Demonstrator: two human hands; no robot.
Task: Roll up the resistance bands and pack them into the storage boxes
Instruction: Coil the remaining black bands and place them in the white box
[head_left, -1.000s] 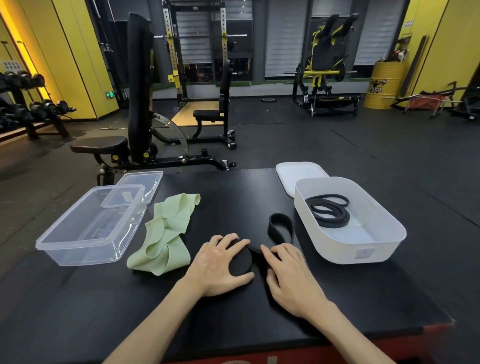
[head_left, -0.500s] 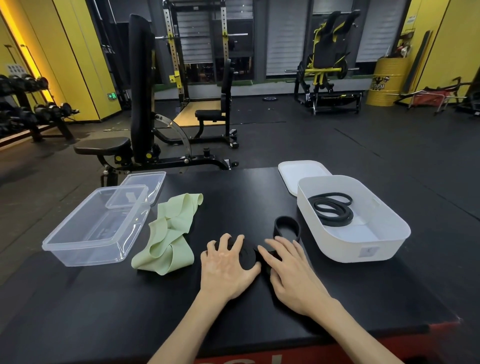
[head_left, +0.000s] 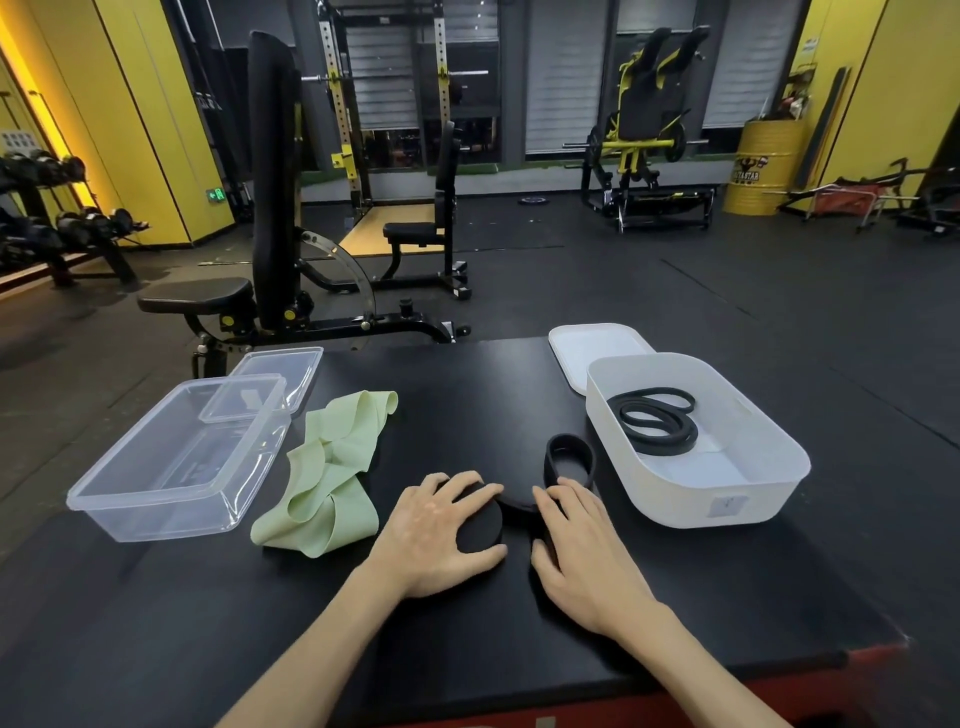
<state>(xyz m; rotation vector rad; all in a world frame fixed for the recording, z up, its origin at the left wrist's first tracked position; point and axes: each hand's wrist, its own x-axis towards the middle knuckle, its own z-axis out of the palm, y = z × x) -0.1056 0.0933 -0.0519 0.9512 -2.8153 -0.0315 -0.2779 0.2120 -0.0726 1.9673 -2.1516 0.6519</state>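
Your left hand (head_left: 431, 535) has closed its fingers round the roll (head_left: 480, 527). Your right hand (head_left: 579, 556), fingers straight, pins the band (head_left: 514, 503); a 12-o'clock loop (head_left: 549, 465) remains.

We see a gym: yellow walls (head_left: 156, 130), dark floor (head_left: 675, 291), a bench (head_left: 208, 296), a rack (head_left: 384, 104), shuttered windows (head_left: 566, 78).

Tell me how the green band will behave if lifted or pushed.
Probably floppy: the green band lies in soft, loose folds on the table, so it should drape and unfold. Likely light, since it looks thin and flat. Unrolled, it should slide, not roll.
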